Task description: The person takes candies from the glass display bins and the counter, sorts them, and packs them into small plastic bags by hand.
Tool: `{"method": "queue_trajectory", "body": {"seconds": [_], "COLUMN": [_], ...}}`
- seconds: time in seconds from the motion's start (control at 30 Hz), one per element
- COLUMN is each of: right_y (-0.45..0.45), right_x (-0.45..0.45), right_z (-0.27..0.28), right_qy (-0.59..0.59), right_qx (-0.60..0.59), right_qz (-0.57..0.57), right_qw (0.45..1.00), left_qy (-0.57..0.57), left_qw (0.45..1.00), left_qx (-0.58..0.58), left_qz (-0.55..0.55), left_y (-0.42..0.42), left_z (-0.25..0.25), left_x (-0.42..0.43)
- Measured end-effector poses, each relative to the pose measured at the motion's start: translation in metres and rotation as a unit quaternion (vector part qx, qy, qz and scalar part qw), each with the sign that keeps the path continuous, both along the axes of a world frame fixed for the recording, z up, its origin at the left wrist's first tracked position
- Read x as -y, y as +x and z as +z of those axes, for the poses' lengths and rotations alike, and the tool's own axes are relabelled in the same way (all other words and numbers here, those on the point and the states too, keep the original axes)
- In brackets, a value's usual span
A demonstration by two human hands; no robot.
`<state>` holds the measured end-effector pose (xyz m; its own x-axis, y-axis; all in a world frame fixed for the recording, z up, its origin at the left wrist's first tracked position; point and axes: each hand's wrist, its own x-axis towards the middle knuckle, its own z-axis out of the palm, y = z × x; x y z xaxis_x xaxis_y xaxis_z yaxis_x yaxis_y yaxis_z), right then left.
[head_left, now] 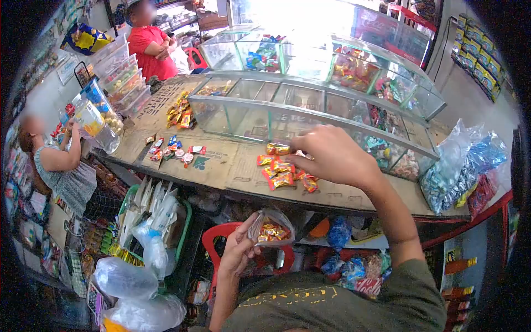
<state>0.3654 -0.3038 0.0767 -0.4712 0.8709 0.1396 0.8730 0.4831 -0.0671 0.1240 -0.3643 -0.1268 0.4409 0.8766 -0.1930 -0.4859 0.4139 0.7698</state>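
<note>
My left hand [239,252] is closed on the edge of a clear plastic bag [291,239], holding its mouth upward below the counter's front edge. Red and yellow wrapped candies [270,231] fill part of the bag. Over the cardboard-covered counter, my right hand [334,155] reaches down with bent fingers, pinching at a wrapped candy whose shape is mostly hidden by the fingers. Beside those fingertips lies a loose pile of the same red and yellow candies [281,180]. Further left on the cardboard is a small mixed group of candies [178,152].
A divided glass case [238,119] stands along the counter, with more yellow candies [180,110] at its left end. Bulging plastic bags [464,166] sit at the right. A red chair [213,238] is below. Two people stand across and at the left, one in a red shirt [146,50].
</note>
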Motion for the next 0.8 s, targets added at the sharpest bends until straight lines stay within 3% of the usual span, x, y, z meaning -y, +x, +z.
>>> {"method": "queue_trajectory", "body": {"seconds": [0.07,0.13,0.23,0.37,0.57,0.63,0.8], "right_y": [0.028,0.046,0.061,0.068,0.075,0.073,0.066], "right_x": [0.009,0.013,0.023,0.028,0.025,0.024,0.034], "right_z": [-0.018,-0.047,-0.073,-0.078,-0.087,-0.088,-0.080], "right_qy": [-0.005,0.023,0.028,0.030,0.056,0.210,0.177], "right_qx": [-0.014,-0.071,-0.064,-0.147,-0.170,-0.182,-0.264], "right_qz": [-0.054,-0.015,0.052,0.037,0.024,0.070,-0.023], "right_qw": [0.998,0.997,0.996,0.988,0.984,0.958,0.948], "left_qy": [0.002,0.007,0.005,0.004,0.004,-0.003,-0.009], "left_qw": [1.000,0.999,0.997,0.998,0.999,0.999,1.000], "left_qx": [-0.013,-0.024,-0.024,-0.027,-0.020,0.014,-0.003], "left_qz": [-0.014,-0.047,-0.076,-0.060,-0.038,-0.031,-0.019], "left_y": [0.012,0.022,0.030,0.029,0.025,0.024,0.030], "left_z": [0.003,0.005,0.012,0.006,0.000,-0.006,-0.015], "left_x": [0.003,0.006,0.011,0.017,0.027,0.028,0.027]}}
